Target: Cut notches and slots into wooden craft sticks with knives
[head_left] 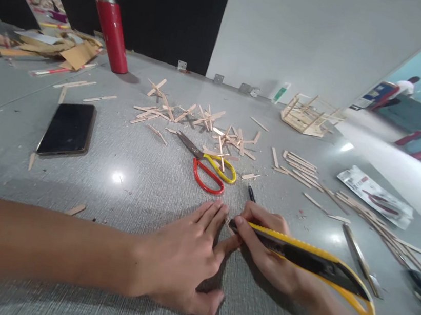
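My right hand (268, 248) is closed round a yellow and black utility knife (309, 261), its blade end pointing left at a small wooden stick piece (227, 223) on the grey table (144, 190). My left hand (186, 252) lies flat with fingers stretched out, fingertips pressing beside that stick piece right at the blade tip. A black pen (251, 193) lies just beyond my right hand. Red and yellow handled scissors (209, 166) rest a little farther up the table.
Several wooden sticks (200, 120) are scattered mid-table, more at right (298, 166). A black phone (67, 129) lies at left, a red flask (113, 31) stands behind it. A stick frame model (309, 116), a plastic packet (376, 196) and cardboard scraps (54, 46) sit around.
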Tool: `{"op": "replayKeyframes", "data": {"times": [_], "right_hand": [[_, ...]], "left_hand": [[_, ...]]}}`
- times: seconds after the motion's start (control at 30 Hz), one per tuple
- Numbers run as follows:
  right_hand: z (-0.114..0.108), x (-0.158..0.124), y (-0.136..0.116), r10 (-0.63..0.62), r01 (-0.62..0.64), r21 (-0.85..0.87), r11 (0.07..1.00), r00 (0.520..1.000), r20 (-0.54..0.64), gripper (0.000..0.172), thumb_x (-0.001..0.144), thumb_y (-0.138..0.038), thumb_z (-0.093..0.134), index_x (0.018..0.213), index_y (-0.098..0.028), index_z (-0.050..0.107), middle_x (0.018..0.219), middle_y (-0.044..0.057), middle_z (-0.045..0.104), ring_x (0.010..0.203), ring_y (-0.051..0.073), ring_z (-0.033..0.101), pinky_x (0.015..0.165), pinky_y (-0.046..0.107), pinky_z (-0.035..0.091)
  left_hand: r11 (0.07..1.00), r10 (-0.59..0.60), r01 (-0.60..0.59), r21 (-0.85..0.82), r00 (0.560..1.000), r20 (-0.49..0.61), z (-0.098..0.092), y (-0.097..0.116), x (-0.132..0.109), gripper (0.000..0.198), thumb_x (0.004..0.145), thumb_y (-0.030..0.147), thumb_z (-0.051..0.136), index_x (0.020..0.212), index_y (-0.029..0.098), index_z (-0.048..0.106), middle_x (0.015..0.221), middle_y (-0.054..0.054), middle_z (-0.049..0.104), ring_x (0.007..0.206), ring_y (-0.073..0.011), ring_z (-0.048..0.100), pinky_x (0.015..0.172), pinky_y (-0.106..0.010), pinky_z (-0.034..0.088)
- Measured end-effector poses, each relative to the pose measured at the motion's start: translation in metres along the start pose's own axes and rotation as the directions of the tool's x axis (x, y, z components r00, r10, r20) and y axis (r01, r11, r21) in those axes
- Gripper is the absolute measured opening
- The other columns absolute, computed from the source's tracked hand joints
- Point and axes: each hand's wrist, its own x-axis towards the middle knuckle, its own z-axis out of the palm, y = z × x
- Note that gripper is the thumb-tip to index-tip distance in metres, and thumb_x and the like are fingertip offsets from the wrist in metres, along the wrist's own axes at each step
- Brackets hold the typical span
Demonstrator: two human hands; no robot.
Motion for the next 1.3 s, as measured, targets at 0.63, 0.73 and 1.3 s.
{"op": "replayKeyframes", "data": {"times": [0.63, 0.73, 1.3], "right_hand": [[0.0065, 0.0007, -0.0044, 0.090, -0.087, 0.049, 0.995, 0.994, -0.056, 0.038, 0.101, -0.043, 0.056, 0.069, -0.024, 0.050, 0.059, -0.005, 0.049, 0.054, 0.013, 0.045, 0.054, 0.029, 0.037], [0.0076, 0.0011, -0.0039, 0.084, -0.081, 0.045, 0.996, 0.995, -0.063, 0.038, 0.101, -0.042, 0.056, 0.069, -0.024, 0.048, 0.059, -0.005, 0.048, 0.055, 0.013, 0.045, 0.055, 0.029, 0.038], [0.0008, -0.0014, 0.0020, 0.027, -0.026, 0.016, 1.000, 1.000, -0.001, 0.036, 0.101, -0.040, 0.054, 0.069, -0.024, 0.048, 0.062, -0.005, 0.047, 0.057, 0.014, 0.046, 0.058, 0.031, 0.037]], "left_hand": [[0.999, 0.005, -0.004, 0.036, 1.000, -0.028, 0.0037, -0.0002, -0.0003, 0.086, 0.099, 0.059, 0.045, 0.154, -0.007, 0.041, 0.156, -0.042, 0.035, 0.152, -0.0508, 0.027, 0.125, -0.053, 0.027], [0.997, 0.004, -0.001, 0.072, 1.000, -0.031, 0.0025, 0.0001, -0.0003, 0.085, 0.099, 0.059, 0.043, 0.153, -0.007, 0.041, 0.154, -0.042, 0.038, 0.151, -0.0499, 0.031, 0.124, -0.053, 0.028], [0.991, -0.011, 0.013, 0.132, 1.000, -0.019, -0.0009, 0.0020, 0.0003, 0.085, 0.099, 0.060, 0.044, 0.154, -0.004, 0.042, 0.152, -0.039, 0.044, 0.149, -0.0472, 0.038, 0.122, -0.053, 0.030]]}}
